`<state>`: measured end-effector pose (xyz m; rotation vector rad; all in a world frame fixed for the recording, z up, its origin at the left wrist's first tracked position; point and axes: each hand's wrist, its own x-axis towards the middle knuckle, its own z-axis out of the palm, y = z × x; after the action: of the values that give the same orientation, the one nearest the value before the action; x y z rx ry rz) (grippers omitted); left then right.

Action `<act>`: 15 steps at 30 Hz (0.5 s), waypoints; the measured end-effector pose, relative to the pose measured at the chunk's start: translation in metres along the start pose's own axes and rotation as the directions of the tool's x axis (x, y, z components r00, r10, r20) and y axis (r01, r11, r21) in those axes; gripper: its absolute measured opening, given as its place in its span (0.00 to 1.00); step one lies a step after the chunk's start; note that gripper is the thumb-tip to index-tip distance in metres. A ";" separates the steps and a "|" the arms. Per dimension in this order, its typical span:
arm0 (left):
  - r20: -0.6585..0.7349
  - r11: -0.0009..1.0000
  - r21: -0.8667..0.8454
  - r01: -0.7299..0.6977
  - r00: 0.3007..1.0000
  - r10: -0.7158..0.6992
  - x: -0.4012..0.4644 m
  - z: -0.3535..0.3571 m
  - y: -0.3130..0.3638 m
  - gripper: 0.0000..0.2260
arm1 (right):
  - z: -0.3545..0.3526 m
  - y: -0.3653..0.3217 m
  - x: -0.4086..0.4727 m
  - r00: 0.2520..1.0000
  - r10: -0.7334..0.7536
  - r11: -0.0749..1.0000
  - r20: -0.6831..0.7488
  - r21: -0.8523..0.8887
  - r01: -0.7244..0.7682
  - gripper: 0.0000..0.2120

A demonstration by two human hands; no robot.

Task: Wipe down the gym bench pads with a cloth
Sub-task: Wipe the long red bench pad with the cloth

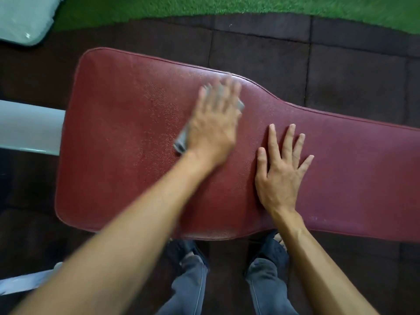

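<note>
A dark red bench pad [127, 137] fills the middle of the view, wide at the left and narrowing toward the right. My left hand [214, 123], blurred, presses flat on a grey cloth [181, 142] on the wide part of the pad. Edges of the cloth show beside the wrist and past the fingers. My right hand [280, 171] lies flat on the pad with fingers spread, just right of the left hand, holding nothing.
White bench frame parts [29, 128] stick out at the left edge. A pale pad [25, 19] sits at the top left. Dark rubber floor tiles [341, 64] surround the bench, with green turf [204, 5] beyond. My feet [270, 248] stand below the pad's near edge.
</note>
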<state>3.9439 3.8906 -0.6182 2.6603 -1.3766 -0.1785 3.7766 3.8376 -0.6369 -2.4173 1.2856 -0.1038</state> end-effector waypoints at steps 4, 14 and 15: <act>-0.041 0.974 0.021 0.225 0.974 -0.224 0.005 -0.036 -0.107 0.25 | 0.001 0.000 -0.001 1.000 -0.003 1.000 -0.003 -0.002 0.003 0.26; 0.031 0.996 -0.027 0.086 0.996 -0.085 -0.156 0.003 -0.002 0.25 | 0.002 -0.006 -0.002 1.000 0.022 0.999 0.002 -0.033 -0.022 0.26; 0.015 0.999 -0.021 0.043 0.999 -0.043 -0.131 0.003 -0.006 0.25 | 0.002 -0.007 -0.001 1.000 0.024 0.999 0.004 -0.030 -0.024 0.26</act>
<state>3.8728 4.0010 -0.6173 2.6781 -1.3149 -0.2160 3.7814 3.8424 -0.6356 -2.4251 1.3225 -0.0732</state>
